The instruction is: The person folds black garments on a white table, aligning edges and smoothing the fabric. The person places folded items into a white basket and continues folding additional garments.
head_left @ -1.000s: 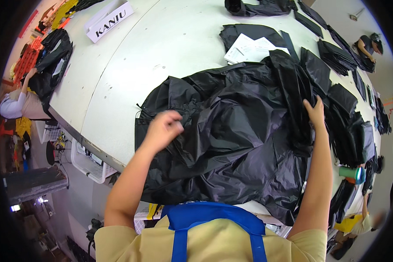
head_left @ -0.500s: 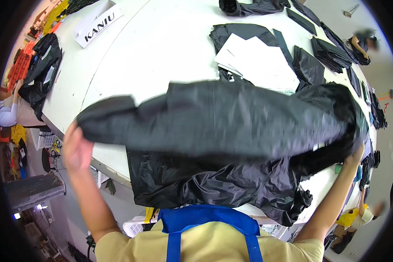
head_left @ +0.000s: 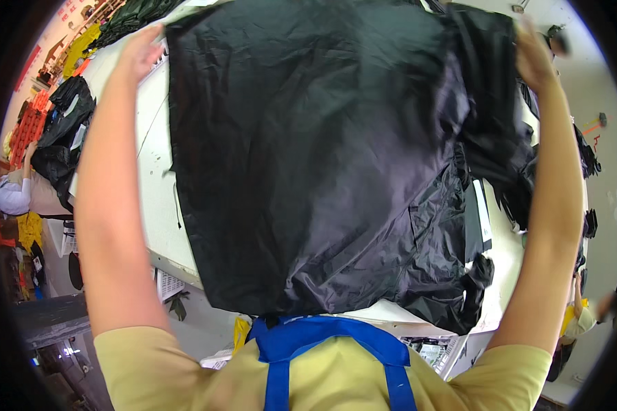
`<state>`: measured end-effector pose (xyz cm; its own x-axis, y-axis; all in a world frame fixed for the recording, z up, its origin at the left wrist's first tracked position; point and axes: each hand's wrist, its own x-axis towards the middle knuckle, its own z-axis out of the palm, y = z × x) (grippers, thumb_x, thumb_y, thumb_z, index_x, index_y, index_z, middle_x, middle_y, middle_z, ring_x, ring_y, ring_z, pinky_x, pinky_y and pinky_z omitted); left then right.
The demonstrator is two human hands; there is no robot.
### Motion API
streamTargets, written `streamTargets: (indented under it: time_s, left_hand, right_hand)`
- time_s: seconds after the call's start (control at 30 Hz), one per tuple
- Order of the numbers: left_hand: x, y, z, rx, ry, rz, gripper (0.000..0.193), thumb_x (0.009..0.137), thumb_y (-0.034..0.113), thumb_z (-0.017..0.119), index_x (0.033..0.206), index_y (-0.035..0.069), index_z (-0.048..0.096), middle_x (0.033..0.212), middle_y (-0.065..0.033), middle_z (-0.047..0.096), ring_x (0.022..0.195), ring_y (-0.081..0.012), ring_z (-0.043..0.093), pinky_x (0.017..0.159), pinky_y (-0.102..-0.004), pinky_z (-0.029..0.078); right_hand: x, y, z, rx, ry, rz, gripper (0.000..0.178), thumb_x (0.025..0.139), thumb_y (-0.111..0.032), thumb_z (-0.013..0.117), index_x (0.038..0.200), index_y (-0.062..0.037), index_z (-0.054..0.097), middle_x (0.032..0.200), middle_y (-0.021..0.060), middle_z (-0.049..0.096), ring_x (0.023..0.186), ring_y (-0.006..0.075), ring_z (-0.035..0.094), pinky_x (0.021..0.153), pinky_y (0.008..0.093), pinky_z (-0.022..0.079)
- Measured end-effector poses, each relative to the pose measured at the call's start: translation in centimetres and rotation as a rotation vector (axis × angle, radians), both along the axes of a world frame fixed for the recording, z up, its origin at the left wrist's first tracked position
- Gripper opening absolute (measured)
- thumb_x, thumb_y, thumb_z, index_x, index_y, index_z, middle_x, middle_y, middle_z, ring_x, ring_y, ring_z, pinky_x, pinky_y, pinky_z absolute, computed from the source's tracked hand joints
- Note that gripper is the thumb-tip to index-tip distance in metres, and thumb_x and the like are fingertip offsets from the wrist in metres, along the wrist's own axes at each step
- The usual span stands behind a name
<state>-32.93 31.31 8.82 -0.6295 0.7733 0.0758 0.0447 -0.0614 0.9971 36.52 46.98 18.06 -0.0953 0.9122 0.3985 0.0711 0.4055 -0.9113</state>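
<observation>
A large black garment (head_left: 308,151) of thin, shiny fabric is spread wide in front of me. Its lower part lies over the near edge of the white table (head_left: 159,226), just before my apron. At its far left corner is my left hand (head_left: 141,53), fingers closed at the fabric's edge. My right hand (head_left: 535,58) grips the far right side, its fingertips partly hidden by the cloth. What looks like a sleeve (head_left: 490,103) hangs in folds inside my right arm. Crumpled cloth bunches at the garment's lower right.
Dark folded fabric (head_left: 134,20) lies at the far left. Along the left side, a person in a light sleeve (head_left: 12,195) sits by a black bundle (head_left: 65,106) and orange material (head_left: 29,130). White baskets (head_left: 168,284) stand under the table edge. Another person (head_left: 583,318) is at the right.
Both my hands have moved away from me, carrying the garment's far edge up and forward. The cloth has opened from a narrow gathered band into a broad sheet, covering the papers behind it.
</observation>
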Motion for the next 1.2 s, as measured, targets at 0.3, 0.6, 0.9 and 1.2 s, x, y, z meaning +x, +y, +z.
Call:
streamTargets:
  time_s: [0.3, 0.6, 0.9, 1.2]
  left_hand:
    - [7.5, -18.4, -21.1, -0.707, 0.697, -0.172, 0.08, 0.088, 0.037, 0.062, 0.147, 0.0, 0.021, 0.149, -0.0246, 0.026, 0.14, -0.0349, 0.024, 0.114, -0.0404, 0.022]
    - [32.9, -26.8, -22.6, -0.222, 0.603, -0.909, 0.063, 0.075, 0.029, 0.073, 0.127, 0.001, 0.051, 0.128, -0.0187, 0.053, 0.123, -0.035, 0.047, 0.105, -0.0411, 0.037]
    - [42.9, -24.2, -25.3, -0.625, 0.518, -1.111, 0.091, 0.071, 0.028, 0.078, 0.143, 0.004, 0.028, 0.118, -0.0256, 0.059, 0.107, -0.0397, 0.058, 0.091, -0.041, 0.046]
    - [43.8, -33.7, -35.3, -0.4, -0.041, -0.7, 0.064, 0.084, 0.036, 0.064, 0.136, 0.008, 0.04, 0.13, -0.0177, 0.053, 0.121, -0.0313, 0.049, 0.101, -0.0408, 0.039]
  right_hand:
    - [-0.4, -18.8, -19.2, -0.076, -1.038, 0.024, 0.071, 0.088, -0.031, 0.062, 0.145, -0.0033, 0.03, 0.149, 0.0187, 0.032, 0.14, 0.0348, 0.026, 0.113, 0.0405, 0.022]
    - [4.1, -32.2, -30.0, -0.613, -0.392, 0.028, 0.073, 0.077, -0.035, 0.072, 0.13, 0.0073, 0.047, 0.122, 0.0136, 0.058, 0.114, 0.022, 0.051, 0.102, 0.0317, 0.035]
    - [2.5, -36.3, -29.6, -0.544, 1.037, 0.041, 0.044, 0.103, -0.028, 0.033, 0.137, -0.0019, 0.041, 0.141, 0.0177, 0.043, 0.131, 0.0297, 0.04, 0.113, 0.0439, 0.027]
    - [-14.8, -34.5, -20.1, 0.377, -0.71, 0.784, 0.059, 0.071, -0.043, 0.074, 0.121, -0.017, 0.058, 0.138, 0.0133, 0.047, 0.12, 0.0321, 0.05, 0.104, 0.0565, 0.029]
